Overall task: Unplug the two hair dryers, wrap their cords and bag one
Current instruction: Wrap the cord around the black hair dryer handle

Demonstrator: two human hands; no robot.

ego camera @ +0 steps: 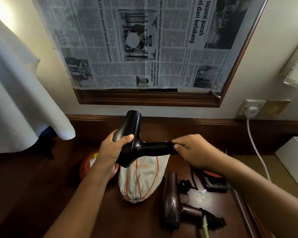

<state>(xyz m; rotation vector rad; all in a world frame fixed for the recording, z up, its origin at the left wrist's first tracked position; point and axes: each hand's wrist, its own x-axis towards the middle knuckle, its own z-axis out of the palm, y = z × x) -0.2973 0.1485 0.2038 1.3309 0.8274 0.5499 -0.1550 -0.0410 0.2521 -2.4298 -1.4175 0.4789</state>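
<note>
Brown dryer (pixel 172 203) cord end blurred, hands hold black dryer (pixel 132 140)

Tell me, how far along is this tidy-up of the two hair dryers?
Looks about midway. The brown dryer lies on the desk, its cord bundled at the handle. The left hand grips the black dryer by its body while the right hand pinches the cord at its handle end; a black plug lies loose below. The drawstring bag is not yet filled, so bagging remains.
</note>
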